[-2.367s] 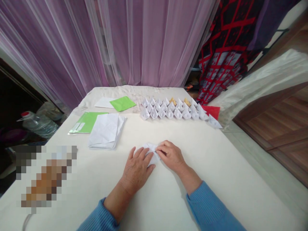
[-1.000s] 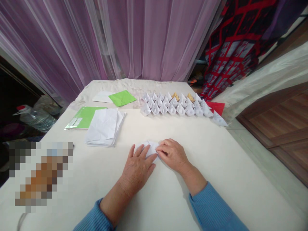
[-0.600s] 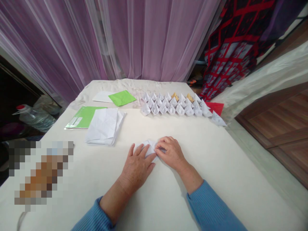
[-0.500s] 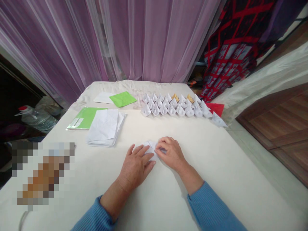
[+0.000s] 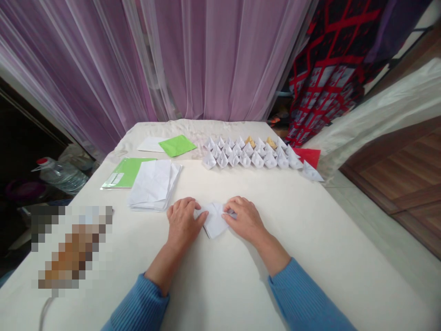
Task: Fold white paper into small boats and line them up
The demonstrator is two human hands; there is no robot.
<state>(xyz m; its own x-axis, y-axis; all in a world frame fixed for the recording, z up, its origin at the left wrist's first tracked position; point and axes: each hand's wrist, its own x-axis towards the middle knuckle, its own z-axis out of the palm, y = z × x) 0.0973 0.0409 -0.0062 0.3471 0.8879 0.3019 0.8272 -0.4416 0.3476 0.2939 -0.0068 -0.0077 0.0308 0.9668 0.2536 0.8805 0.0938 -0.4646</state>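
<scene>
A partly folded white paper (image 5: pixel 214 221) lies on the cream table (image 5: pixel 241 285) between my hands. My left hand (image 5: pixel 182 223) rests at its left edge with the fingers curled down, the thumb touching the paper. From the right, my right hand (image 5: pixel 243 219) pinches the paper's right corner with fingers pressed together. Both arms wear blue sleeves.
Rows of small folded white paper boats (image 5: pixel 253 155), with two yellowish ones among them, stand at the table's far side by a red sheet (image 5: pixel 308 156). A stack of white sheets (image 5: pixel 154 185), a green folder (image 5: pixel 126 173) and a green sheet (image 5: pixel 177 145) lie far left. Purple curtains hang behind.
My left hand has slid left off the top of the paper and curled its fingers, uncovering the folded piece. My right hand stays pinched on the right corner.
</scene>
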